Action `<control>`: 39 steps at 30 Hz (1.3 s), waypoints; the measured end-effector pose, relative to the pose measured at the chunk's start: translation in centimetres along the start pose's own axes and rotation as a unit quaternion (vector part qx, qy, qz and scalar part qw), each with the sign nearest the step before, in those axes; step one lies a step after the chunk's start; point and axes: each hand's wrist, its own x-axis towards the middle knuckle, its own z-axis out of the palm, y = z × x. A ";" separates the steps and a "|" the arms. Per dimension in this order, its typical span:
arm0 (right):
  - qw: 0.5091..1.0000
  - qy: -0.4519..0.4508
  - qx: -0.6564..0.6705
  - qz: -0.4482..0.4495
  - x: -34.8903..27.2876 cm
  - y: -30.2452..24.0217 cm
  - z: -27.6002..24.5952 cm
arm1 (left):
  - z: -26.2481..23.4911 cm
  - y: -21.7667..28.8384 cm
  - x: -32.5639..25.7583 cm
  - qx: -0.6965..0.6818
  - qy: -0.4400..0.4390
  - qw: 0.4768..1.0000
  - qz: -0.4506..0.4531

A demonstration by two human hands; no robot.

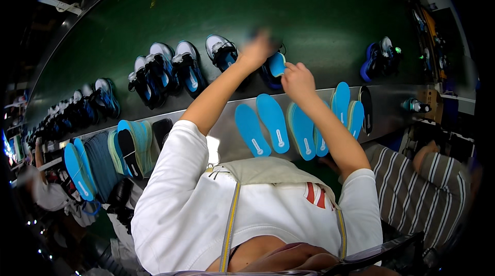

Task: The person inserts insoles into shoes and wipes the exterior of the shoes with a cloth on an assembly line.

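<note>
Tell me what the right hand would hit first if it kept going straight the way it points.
Probably the blue insole sticking out of the dark shoe on the green belt: the right hand points right at it. Whether they already touch is unclear.

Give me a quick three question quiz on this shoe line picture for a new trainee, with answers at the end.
1. True or false: the left hand is stretched out over the green belt, blurred.
2. Multiple choice: the right hand touches which thing? A) a striped cloth B) a blue insole at the dark shoe C) a bottle
3. Fill in: two loose blue insoles lie side by side on the ______ ledge between the belt and the person.

Key
1. True.
2. B, the right hand's fingers meet the blue insole standing in that shoe.
3. Metal.
</note>
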 end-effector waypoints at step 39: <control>0.810 -0.577 -0.105 0.011 7.3 0.3 7.0 | 0.3 -4.4 2.0 -0.099 -0.061 0.991 -0.060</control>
